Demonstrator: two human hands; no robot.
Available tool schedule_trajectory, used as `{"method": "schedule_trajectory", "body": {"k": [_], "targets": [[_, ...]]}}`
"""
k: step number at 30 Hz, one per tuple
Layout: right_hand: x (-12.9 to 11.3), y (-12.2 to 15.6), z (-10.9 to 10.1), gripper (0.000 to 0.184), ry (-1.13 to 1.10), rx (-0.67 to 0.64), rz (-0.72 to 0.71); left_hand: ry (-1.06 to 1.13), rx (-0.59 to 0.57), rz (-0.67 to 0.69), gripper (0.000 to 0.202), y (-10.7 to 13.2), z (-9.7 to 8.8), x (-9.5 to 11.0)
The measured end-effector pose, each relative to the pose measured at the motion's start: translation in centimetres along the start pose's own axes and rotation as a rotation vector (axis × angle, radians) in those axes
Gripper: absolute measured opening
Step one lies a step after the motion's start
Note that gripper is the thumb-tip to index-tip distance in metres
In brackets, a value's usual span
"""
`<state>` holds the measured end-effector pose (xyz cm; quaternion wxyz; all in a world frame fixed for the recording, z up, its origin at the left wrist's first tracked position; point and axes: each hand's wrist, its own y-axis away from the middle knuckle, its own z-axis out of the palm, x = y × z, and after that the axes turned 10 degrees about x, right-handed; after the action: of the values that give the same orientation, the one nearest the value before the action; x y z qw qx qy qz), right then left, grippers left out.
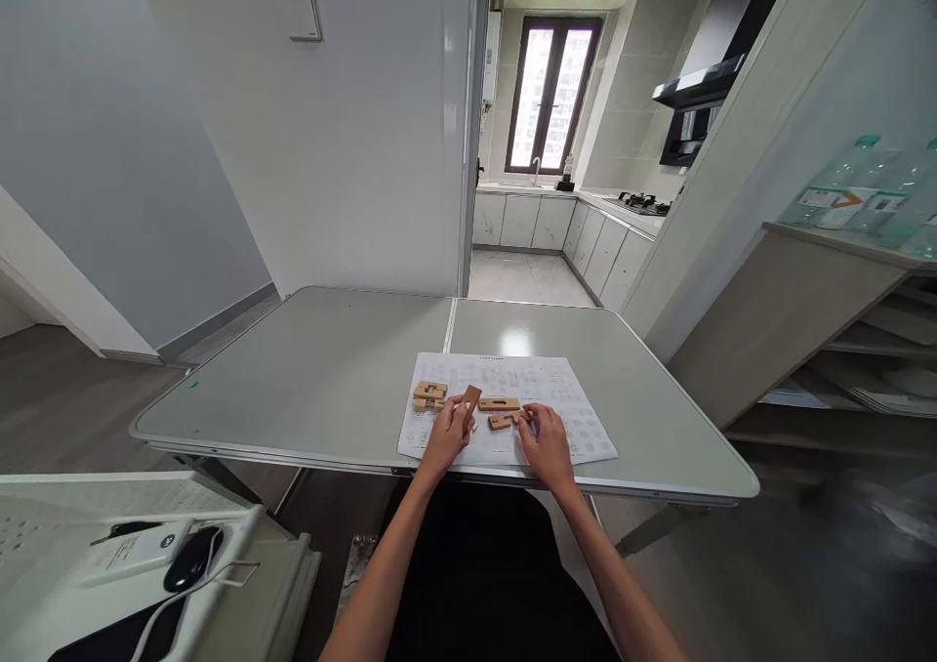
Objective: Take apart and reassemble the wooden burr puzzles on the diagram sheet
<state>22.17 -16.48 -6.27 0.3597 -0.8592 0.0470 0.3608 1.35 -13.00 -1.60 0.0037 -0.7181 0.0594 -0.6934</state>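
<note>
Several wooden puzzle pieces lie on a printed paper sheet [563, 398] on the grey folding table [314, 369]. My left hand [448, 434] is closed on one wooden piece [470, 397], holding it tilted up off the sheet. My right hand [546, 437] pinches the end of another wooden piece [504, 420] that lies flat on the paper. A slotted piece [499, 404] rests just behind it. A small assembled cluster of wooden pieces [429, 395] sits to the left of my left hand.
At lower left stands a white unit [278, 564] with a black mouse [191, 558] and a white box on it. A counter with plastic bottles [841, 188] is at right. A kitchen doorway opens behind the table.
</note>
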Motion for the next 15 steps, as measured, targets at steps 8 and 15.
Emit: {"method": "schedule_trajectory", "body": {"k": [8, 15], "targets": [[-0.4, 0.0, 0.2, 0.032, 0.051, -0.03, -0.021, -0.29, 0.102, 0.111, 0.038, 0.2, 1.0, 0.0], [-0.8, 0.0, 0.0, 0.029, 0.078, -0.082, -0.065, -0.657, 0.139, 0.165, 0.028, -1.2, 1.7, 0.7]]}}
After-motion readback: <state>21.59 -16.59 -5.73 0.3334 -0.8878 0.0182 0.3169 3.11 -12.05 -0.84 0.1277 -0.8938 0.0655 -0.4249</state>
